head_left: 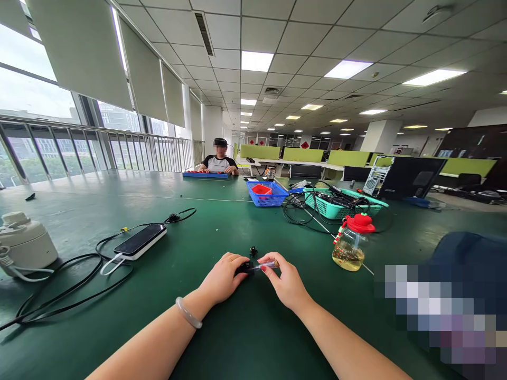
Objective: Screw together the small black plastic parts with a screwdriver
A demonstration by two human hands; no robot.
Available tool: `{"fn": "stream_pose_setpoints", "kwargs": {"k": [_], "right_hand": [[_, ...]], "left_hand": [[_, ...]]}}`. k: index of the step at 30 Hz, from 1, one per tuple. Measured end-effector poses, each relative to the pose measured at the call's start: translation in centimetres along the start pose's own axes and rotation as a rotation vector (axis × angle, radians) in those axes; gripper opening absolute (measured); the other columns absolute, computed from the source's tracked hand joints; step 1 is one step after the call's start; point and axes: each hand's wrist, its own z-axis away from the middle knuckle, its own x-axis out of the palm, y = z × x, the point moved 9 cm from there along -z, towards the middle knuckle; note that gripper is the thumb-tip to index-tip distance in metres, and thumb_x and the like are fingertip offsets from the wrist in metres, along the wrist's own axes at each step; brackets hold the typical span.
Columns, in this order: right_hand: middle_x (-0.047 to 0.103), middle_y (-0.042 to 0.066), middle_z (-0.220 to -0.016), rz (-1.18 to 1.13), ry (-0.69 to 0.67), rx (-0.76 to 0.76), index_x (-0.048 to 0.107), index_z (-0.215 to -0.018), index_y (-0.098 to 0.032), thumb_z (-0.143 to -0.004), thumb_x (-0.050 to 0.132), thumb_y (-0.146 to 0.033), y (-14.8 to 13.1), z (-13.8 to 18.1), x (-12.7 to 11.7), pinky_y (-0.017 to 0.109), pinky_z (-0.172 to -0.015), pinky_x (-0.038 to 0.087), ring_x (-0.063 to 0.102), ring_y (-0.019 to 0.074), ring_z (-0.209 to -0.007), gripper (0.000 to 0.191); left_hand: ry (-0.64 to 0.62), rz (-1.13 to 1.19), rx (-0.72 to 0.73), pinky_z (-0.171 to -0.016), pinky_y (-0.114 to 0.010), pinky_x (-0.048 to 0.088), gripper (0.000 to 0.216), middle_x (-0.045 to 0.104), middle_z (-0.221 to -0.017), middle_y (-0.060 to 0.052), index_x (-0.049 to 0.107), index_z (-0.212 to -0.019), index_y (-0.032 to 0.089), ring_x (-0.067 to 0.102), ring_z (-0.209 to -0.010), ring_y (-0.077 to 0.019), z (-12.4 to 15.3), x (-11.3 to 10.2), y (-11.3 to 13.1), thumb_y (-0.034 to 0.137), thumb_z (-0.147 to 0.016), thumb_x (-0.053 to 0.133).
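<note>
Pinning the black part (pixel 243 268) close in at twelve o'clock, cupped snugly in the left hand (pixel 224 278)! Pinching a screwdriver-like tool (pixel 270 264) in the right hand (pixel 288 284), aiming toward nine; can't make out contact at the tip. Keep steady, stay in line, press lightly. Mind the small black piece (pixel 253 252) just beyond. Looking farther: past the bottle (pixel 348 256) at two, on to the blue basket (pixel 266 199) near twelve.

— Can you read any words or numbers here?
— No, I can't read any.
— What about that red diamond (pixel 304 145) at the back of the room?
— It's too small to tell if it has words.
</note>
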Motion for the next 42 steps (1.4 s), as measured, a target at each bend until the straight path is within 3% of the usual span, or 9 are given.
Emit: {"fn": "stream_pose_setpoints", "kwargs": {"k": [7, 10, 16, 20, 25, 29, 35, 38, 42], "right_hand": [[0.07, 0.008, -0.098, -0.356, 0.394, 0.075, 0.062, -0.085, -0.02, -0.086, 0.06, -0.051, 3.5, -0.3, -4.2, 0.042, -0.083, 0.055, 0.068, 0.0185, -0.075, 0.031], [0.07, 0.011, -0.106, -0.26, 0.373, 0.151, 0.065, -0.087, -0.021, -0.08, 0.063, -0.058, 5.2, -0.6, -4.1, 0.046, -0.089, 0.053, 0.069, 0.0232, -0.087, 0.038], [0.071, 0.012, -0.112, -0.226, 0.242, 0.156, 0.066, -0.087, -0.022, -0.078, 0.062, -0.062, 6.3, -1.0, -1.9, 0.046, -0.091, 0.053, 0.07, 0.0249, -0.094, 0.041], [0.07, 0.012, -0.114, -0.231, 0.199, 0.172, 0.066, -0.087, -0.022, -0.078, 0.062, -0.061, 6.2, -1.0, -1.4, 0.046, -0.093, 0.052, 0.07, 0.0245, -0.095, 0.041], [0.07, 0.012, -0.112, -0.227, 0.193, 0.163, 0.065, -0.088, -0.021, -0.079, 0.061, -0.06, 5.9, -1.0, -1.4, 0.046, -0.093, 0.052, 0.07, 0.0246, -0.096, 0.04], [0.071, 0.011, -0.111, -0.222, 0.182, 0.158, 0.065, -0.089, -0.021, -0.079, 0.06, -0.062, 5.7, -1.0, -1.4, 0.045, -0.091, 0.053, 0.07, 0.0243, -0.094, 0.042], [0.072, 0.009, -0.096, -0.18, 0.144, 0.175, 0.066, -0.092, -0.021, -0.082, 0.057, -0.063, 4.5, -0.8, -1.6, 0.042, -0.084, 0.053, 0.07, 0.0247, -0.087, 0.044], [0.071, 0.008, -0.089, -0.248, 0.181, 0.14, 0.064, -0.087, -0.02, -0.085, 0.056, -0.06, 3.7, -0.7, -2.0, 0.041, -0.082, 0.053, 0.069, 0.0219, -0.077, 0.041], [0.07, 0.006, -0.089, -0.302, 0.287, 0.117, 0.061, -0.085, -0.02, -0.086, 0.056, -0.055, 3.8, -0.5, -3.1, 0.039, -0.078, 0.053, 0.067, 0.0191, -0.071, 0.036]], "left_hand": [[0.176, 0.048, -0.169, -0.105, -0.041, 0.042, 0.036, 0.061, -0.125, -0.007, 0.055, -0.126, 0.025, 0.052, -0.119, -0.023, 0.2, -1.5, -1.8, 0.028, -0.091, 0.047], [0.218, -0.017, -0.236, -0.103, -0.041, 0.042, 0.039, 0.06, -0.123, -0.007, 0.054, -0.129, 0.027, 0.051, -0.117, -0.024, 0.4, -1.8, -2.6, 0.028, -0.093, 0.038], [0.044, -0.282, -0.349, -0.095, -0.046, 0.042, 0.039, 0.057, -0.12, -0.009, 0.067, -0.114, 0.032, 0.056, -0.107, -0.0264, 0.9, -0.4, -3.2, 0.027, -0.091, 0.036], [0.031, -0.288, -0.362, -0.101, -0.048, 0.039, 0.038, 0.058, -0.122, -0.01, 0.07, -0.105, 0.026, 0.055, -0.112, -0.027, 0.9, -0.3, -2.9, 0.027, -0.092, 0.035], [-0.043, -0.078, -0.092, -0.113, -0.045, 0.032, 0.044, 0.043, -0.146, -0.007, 0.051, -0.132, 0.029, 0.038, -0.134, -0.0264, 0.5, 1.0, -0.6, 0.042, -0.091, 0.044], [-0.146, -0.091, 0.04, -0.114, -0.049, 0.029, 0.038, 0.046, -0.144, -0.004, 0.053, -0.126, 0.032, 0.035, -0.136, -0.0266, 0.8, 2.3, 0.5, 0.041, -0.089, 0.05], [-0.015, -0.182, -0.189, -0.106, -0.047, 0.035, 0.023, 0.057, -0.128, -0.006, 0.058, -0.107, 0.027, 0.049, -0.121, -0.0259, 0.6, 0.8, -1.8, 0.038, -0.09, 0.046], [0.025, -0.177, -0.295, -0.106, -0.051, 0.033, 0.037, 0.057, -0.129, -0.008, 0.053, -0.119, 0.027, 0.046, -0.124, -0.0288, 0.7, 0.1, -2.8, 0.048, -0.088, 0.048], [-0.047, -0.157, -0.248, -0.11, -0.063, 0.021, 0.056, 0.048, -0.141, -0.007, 0.038, -0.138, 0.036, 0.037, -0.133, -0.0321, 0.7, 0.7, -2.3, 0.05, -0.086, 0.051]]}}
